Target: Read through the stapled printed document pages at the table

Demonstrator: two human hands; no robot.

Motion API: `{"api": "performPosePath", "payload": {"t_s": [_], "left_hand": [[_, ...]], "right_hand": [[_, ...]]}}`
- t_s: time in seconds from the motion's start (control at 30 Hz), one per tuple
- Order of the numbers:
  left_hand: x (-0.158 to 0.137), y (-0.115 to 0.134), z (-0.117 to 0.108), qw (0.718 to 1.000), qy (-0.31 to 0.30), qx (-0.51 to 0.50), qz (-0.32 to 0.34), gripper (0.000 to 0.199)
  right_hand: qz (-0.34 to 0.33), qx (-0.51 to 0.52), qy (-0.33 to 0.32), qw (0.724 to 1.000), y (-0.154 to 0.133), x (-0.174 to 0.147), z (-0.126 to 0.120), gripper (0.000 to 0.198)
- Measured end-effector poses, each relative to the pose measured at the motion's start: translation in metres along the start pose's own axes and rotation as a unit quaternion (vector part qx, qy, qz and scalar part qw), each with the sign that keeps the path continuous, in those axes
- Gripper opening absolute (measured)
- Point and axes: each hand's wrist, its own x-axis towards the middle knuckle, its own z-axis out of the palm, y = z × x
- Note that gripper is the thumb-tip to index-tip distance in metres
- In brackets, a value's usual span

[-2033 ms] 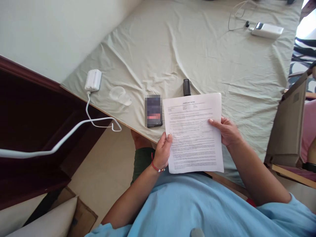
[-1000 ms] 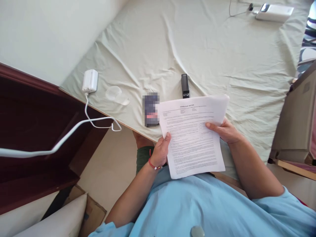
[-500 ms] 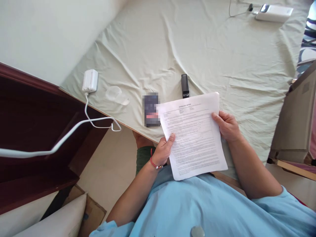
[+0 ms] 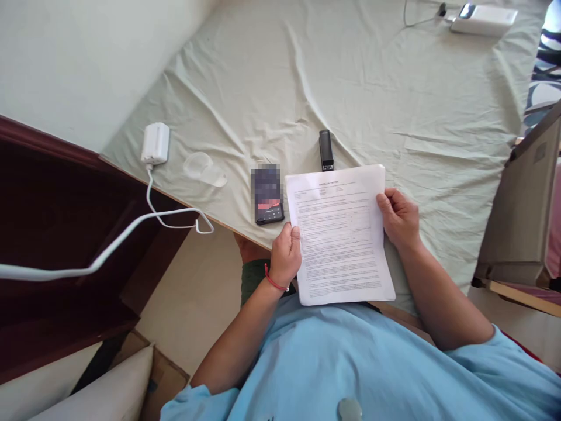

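I read the sheets [image 4: 340, 245] as smooth, matt white paper, and the cloth [image 4: 372, 88] as thin, dull fabric roughened by creases. Through my camera the white adapter [image 4: 156, 142] and the power bank [image 4: 484, 20] look like smooth, hard plastic, the see-through disc [image 4: 197, 167] like thin clear plastic, the black oblong item [image 4: 325, 148] like dark plastic. I take the cabinet [image 4: 48, 158] for smooth varnished wood, the wall [image 4: 96, 64] for matt paint, the box [image 4: 170, 371] for brown cardboard.
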Motion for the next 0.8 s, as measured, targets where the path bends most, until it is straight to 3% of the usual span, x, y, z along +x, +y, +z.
{"api": "performPosePath", "payload": {"t_s": [0.23, 0.53, 0.8], "left_hand": [[0.004, -0.012, 0.0, 1.0, -0.004, -0.002, 0.017, 0.05], [0.007, -0.016, 0.001, 0.999, -0.005, -0.051, -0.006, 0.047], [0.011, -0.025, 0.001, 0.999, -0.001, -0.045, 0.012, 0.051]], "right_hand": [[-0.029, -0.063, 0.022, 0.997, 0.004, 0.003, 0.004, 0.031], [-0.036, -0.05, 0.023, 0.998, 0.014, 0.003, 0.003, 0.034], [-0.053, -0.06, 0.038, 0.996, 0.008, 0.004, 0.005, 0.033]]}}
